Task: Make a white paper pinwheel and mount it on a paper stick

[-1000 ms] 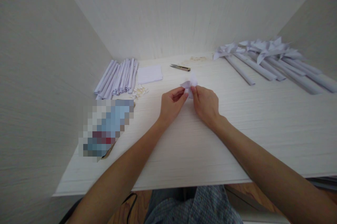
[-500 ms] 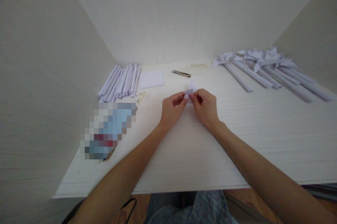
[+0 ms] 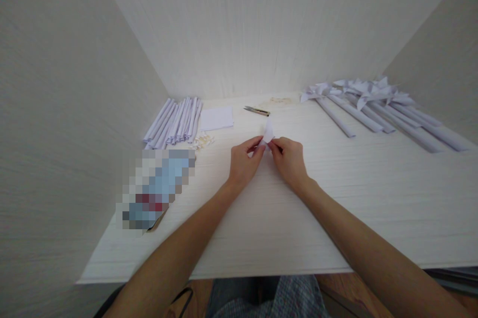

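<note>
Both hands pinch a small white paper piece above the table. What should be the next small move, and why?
Probably press the next fold flat: the left hand and right hand pinch the small paper piece from both sides, and one flap stands upright, not yet creased.

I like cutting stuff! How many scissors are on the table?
1. The scissors lie at the back of the table, just beyond the hands, right of the flat white paper.

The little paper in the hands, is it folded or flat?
Folded: the small paper piece stands up in a point, pinched between both hands.
</note>
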`<act>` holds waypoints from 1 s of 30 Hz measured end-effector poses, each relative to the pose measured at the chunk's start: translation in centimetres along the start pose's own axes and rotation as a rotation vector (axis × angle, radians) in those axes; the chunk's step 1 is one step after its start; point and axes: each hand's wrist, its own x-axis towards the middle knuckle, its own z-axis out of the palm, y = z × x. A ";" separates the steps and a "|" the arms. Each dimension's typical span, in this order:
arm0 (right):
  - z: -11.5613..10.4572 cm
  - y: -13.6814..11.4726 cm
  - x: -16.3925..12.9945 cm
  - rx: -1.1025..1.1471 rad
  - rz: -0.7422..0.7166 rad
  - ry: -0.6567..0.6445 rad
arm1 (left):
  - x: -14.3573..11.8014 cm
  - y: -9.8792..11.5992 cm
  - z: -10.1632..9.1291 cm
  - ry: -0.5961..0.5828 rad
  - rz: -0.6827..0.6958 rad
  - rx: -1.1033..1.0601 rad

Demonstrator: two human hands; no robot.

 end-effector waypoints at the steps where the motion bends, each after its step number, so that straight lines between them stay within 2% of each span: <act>1: 0.0 -0.1 0.0 -0.003 0.008 0.007 | 0.0 0.0 0.0 -0.002 0.005 0.010; 16: -0.2 -0.4 0.2 -0.030 0.068 -0.050 | 0.1 0.0 -0.1 -0.017 0.012 0.054; 30: -0.2 -0.3 0.0 0.041 0.047 -0.012 | 0.1 -0.2 -0.1 -0.021 0.018 0.015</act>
